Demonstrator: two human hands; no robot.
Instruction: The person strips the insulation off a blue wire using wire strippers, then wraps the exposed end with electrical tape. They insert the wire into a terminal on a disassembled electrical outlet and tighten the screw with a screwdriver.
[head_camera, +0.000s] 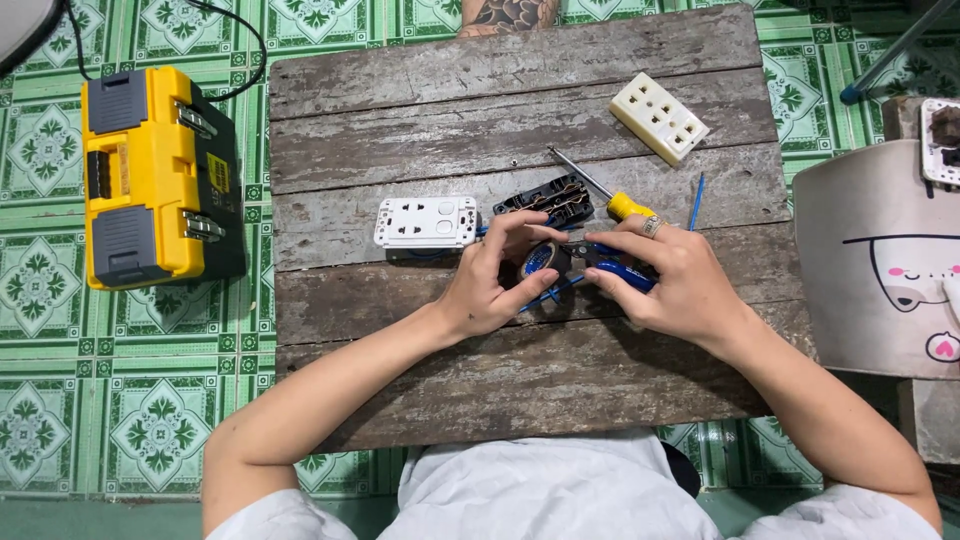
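Weathered planks are serving as the counter over green floor tiles. Mid-counter, the left hand fingers are curling around a tape roll; the right hand is closing on blue-handled pliers. The black socket is lying open, unassembled; its white cover is lying left. A yellow label is marking the far-left toolbox.

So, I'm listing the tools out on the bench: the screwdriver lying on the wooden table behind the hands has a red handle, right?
Not quite. In the head view the screwdriver does lie on the wooden table behind the hands, but its handle is yellow, not red. Its metal shaft points away toward the far left, next to the black socket part.
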